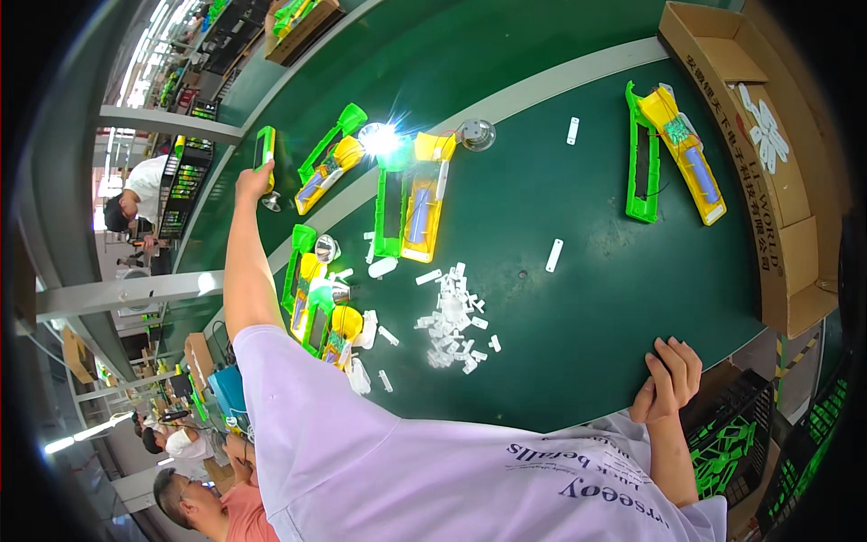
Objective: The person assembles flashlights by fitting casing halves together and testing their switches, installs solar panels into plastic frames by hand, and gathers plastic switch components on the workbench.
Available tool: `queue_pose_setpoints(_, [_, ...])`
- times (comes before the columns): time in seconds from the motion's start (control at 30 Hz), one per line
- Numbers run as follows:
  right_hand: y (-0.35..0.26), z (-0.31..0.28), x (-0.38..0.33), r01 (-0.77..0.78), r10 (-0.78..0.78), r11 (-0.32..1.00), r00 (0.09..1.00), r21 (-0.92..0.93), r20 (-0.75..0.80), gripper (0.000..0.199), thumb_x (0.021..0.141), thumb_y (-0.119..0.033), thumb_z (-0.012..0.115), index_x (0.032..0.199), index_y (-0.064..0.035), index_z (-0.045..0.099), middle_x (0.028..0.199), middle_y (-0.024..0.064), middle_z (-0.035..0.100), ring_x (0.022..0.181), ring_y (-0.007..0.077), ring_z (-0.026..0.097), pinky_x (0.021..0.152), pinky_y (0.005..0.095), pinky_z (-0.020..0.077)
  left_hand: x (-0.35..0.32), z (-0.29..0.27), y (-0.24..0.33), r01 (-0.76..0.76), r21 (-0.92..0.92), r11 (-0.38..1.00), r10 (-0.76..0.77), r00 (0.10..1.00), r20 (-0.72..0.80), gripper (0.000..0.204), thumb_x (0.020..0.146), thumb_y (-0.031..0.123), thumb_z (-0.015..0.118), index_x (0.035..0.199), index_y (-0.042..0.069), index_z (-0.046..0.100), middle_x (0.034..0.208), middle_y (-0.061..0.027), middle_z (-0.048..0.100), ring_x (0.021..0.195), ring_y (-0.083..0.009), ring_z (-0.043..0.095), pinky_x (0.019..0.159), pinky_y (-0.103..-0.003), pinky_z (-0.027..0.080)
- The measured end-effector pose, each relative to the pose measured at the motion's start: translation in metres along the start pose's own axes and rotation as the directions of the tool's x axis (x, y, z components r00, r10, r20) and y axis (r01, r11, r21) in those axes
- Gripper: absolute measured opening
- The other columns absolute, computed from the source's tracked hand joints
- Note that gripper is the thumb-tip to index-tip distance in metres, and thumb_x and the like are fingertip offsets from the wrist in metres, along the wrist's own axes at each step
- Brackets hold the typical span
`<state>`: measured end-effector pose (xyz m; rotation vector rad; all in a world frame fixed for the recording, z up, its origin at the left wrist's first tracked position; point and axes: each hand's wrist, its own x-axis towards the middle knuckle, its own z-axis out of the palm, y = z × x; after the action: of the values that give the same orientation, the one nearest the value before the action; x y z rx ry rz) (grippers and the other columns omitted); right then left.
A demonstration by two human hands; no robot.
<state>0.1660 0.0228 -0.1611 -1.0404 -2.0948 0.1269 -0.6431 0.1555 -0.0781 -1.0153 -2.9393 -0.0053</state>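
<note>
While the left hand reaches far out with its grip clamped on a green-and-yellow flashlight body, the right hand rests flat, fingers loose and holding nothing, on the near edge of the green surface. Judged step: picking up or placing that unit; next it needs carrying toward the open units just right of the grip. Fingertips are hidden behind the body, and the lit lamp glare blots nearby detail.

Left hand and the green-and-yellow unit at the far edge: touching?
Touching. The head view shows the left hand with fingers wrapped around the green-and-yellow unit, lifting it.
</note>
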Motion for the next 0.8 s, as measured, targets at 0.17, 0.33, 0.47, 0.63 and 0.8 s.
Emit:
queue_pose_setpoints(0.17, [-0.002, -0.003, 0.0, -0.026, 0.027, 0.995, 1.0, -0.094, 0.01, 0.031, 0.064, -0.015, 0.051, 0.085, 0.0005, 0.067, 0.095, 0.0197, 0.07, 0.092, 0.0373, 0.065, 0.084, 0.048, 0.0507, -0.044, 0.019, 0.082, -0.081, 0.197, 0.977, 0.087, 0.996, -0.02, 0.092, 0.078, 0.073, 0.057, 0.14, 0.004, 0.049, 0.137, -0.0207, 0.055, 0.128, -0.0366, 0.05, 0.101, -0.055, 0.036])
queue_pose_setpoints(0.33, [-0.003, 0.001, 0.004, -0.005, 0.004, 0.998, 1.0, -0.06, -0.02, 0.031, 0.064, -0.014, 0.051, 0.086, 0.0007, 0.067, 0.096, 0.0196, 0.07, 0.092, 0.0374, 0.065, 0.085, 0.048, 0.0505, -0.081, -0.005, 0.112, -0.714, -0.281, 0.642, 0.711, 0.691, -0.133, 0.041, 0.087, 0.023, 0.07, 0.12, 0.004, 0.056, 0.114, -0.0169, 0.066, 0.113, -0.028, 0.062, 0.093, -0.035, 0.048])
queue_pose_setpoints(0.47, [-0.004, 0.0, 0.004, -0.004, 0.002, 0.999, 0.999, -0.052, -0.042, 0.03, 0.063, -0.013, 0.051, 0.085, 0.0006, 0.067, 0.097, 0.0182, 0.07, 0.093, 0.0361, 0.065, 0.085, 0.0476, 0.0504, -0.1, 0.014, 0.128, -0.606, -0.421, 0.675, 0.664, 0.748, -0.012, 0.029, 0.082, 0.007, 0.071, 0.106, 0.002, 0.057, 0.095, -0.0106, 0.069, 0.093, -0.0214, 0.067, 0.082, -0.033, 0.051])
queue_pose_setpoints(0.63, [-0.006, 0.002, 0.006, 0.003, -0.005, 1.0, 0.998, -0.029, -0.068, 0.03, 0.062, -0.014, 0.053, 0.084, 0.0001, 0.067, 0.095, 0.0177, 0.069, 0.09, 0.0356, 0.065, 0.083, 0.0464, 0.0507, -0.082, 0.013, 0.109, -0.531, -0.25, 0.81, 0.554, 0.832, 0.027, 0.009, 0.079, 0.001, 0.067, 0.087, 0.002, 0.063, 0.097, -0.0106, 0.07, 0.095, -0.0209, 0.067, 0.081, -0.033, 0.051])
queue_pose_setpoints(0.8, [-0.004, 0.0, 0.003, 0.0, -0.002, 1.0, 0.998, -0.027, -0.068, 0.03, 0.064, -0.015, 0.052, 0.084, 0.0014, 0.067, 0.096, 0.0189, 0.069, 0.091, 0.0369, 0.065, 0.084, 0.0468, 0.05, -0.095, -0.011, 0.097, -0.614, -0.495, 0.615, 0.737, 0.67, 0.084, 0.012, 0.076, 0.005, 0.068, 0.088, 0.002, 0.068, 0.119, -0.0169, 0.066, 0.127, -0.028, 0.053, 0.1, -0.038, 0.043])
